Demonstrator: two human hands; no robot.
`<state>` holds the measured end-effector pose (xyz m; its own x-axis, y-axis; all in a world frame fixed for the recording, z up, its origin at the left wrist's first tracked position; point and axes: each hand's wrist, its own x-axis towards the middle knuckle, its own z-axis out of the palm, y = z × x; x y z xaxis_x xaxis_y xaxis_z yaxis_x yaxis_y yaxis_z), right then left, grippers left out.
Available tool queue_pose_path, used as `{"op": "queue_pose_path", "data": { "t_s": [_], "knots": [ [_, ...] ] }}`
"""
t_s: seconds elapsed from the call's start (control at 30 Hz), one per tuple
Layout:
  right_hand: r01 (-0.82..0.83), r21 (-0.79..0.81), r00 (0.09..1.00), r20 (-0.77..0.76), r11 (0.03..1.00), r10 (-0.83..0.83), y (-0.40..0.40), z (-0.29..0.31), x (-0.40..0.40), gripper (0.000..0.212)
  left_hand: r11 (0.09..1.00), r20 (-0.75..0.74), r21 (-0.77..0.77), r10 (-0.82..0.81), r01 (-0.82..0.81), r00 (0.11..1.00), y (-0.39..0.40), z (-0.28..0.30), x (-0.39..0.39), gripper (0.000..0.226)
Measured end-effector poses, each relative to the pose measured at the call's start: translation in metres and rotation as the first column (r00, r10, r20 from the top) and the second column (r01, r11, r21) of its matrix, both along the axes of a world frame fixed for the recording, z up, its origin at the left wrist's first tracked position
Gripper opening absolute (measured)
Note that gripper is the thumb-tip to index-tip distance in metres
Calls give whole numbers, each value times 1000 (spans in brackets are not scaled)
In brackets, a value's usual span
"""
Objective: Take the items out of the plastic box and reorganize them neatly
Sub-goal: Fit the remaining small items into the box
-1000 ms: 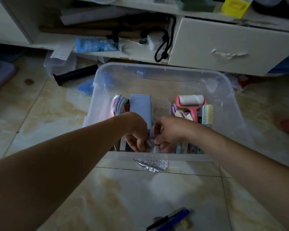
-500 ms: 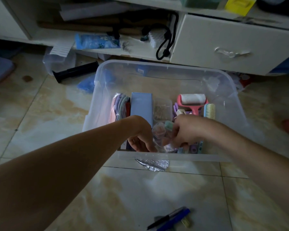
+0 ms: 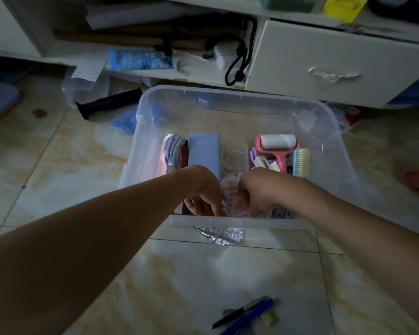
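Where hands [image 3: 230, 192] meet: clear packet [image 3: 229, 189].

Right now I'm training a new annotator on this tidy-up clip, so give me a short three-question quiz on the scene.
1. True or false: the pink lint roller lies inside the clear plastic box.
2. Which lies on the floor nearest the camera? A) pens B) black tube C) foil scrap
3. Fill in: the left hand and right hand meet at a small clear ____ of items.

Key: 1 true; 2 A; 3 bag. Whether either hand firmly grips it is unclear.
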<state>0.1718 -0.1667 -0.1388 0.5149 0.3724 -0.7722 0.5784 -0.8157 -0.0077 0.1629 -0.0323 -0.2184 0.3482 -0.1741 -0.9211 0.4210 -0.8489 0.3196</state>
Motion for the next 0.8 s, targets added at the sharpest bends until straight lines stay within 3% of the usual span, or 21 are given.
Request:
{"op": "queue_pose_path", "data": {
  "t_s": [0.07,0.13,0.27,0.57,0.7,0.8],
  "knots": [
    [-30,38,999,-25,999,31,-2,-6,0,18,1000,0,5,0,0,1000,-1,0,-1,10],
    [60,130,995,-86,990,-49,-5,-11,2,12,1000,1,12,-1,1,1000,-1,1,-2,10],
    [202,149,956,-244,968,-162,-12,-10,7,26,1000,25,13,11,-11,1000,-2,2,-4,25],
    [269,226,949,-226,936,-219,-24,13,-4,14,999,38,54,6,-8,999,-7,28,-11,15],
    [303,387,943,-254,871,-215,-34,69,-11,17,979,228,168,-148,111,962,-13,75,-12,22],
    [314,398,911,-380,862,-157,-45,107,-23,11,940,470,276,-315,202,824,-31,126,-20,18]
  ]
}}
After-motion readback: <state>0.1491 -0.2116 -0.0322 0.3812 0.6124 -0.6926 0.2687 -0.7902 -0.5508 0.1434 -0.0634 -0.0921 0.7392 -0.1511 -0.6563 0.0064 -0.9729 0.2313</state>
